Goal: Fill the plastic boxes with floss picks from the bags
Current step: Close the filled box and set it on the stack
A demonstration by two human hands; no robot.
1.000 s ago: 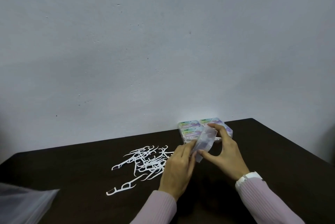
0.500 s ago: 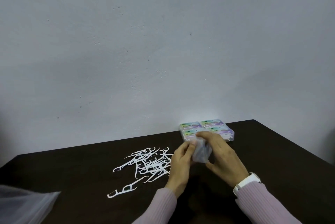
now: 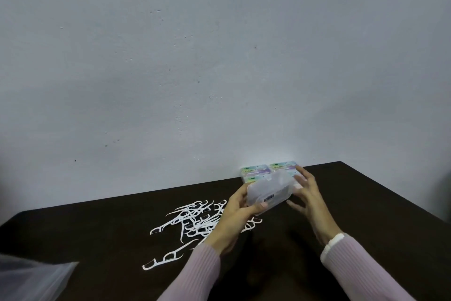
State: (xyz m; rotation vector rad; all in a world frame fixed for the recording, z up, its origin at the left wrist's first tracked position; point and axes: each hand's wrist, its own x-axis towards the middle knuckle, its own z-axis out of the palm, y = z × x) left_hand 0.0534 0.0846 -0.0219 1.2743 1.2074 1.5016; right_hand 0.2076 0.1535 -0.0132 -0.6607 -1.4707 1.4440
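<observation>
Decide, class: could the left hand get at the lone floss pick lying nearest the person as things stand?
Probably not yet. The left hand is gripping the clear plastic box, so it is occupied. The way itself looks free: the lone floss pick lies on bare table beside that forearm, with nothing on it.

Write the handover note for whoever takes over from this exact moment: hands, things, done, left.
Left hand: grip closed on the clear plastic box, held above the table, barcode side facing the camera.
Right hand: fingers spread at the box's right end, touching or nearly so; firm hold not clear.
Loose floss picks lie in a pile left of the hands; one stray pick nearer the front edge.
Labelled boxes are grouped at the table's back edge by the wall.
A plastic bag shows at bottom left.
Done: those back boxes look closed; whether they are filled cannot be told.
Left: open the held box, load picks.
</observation>
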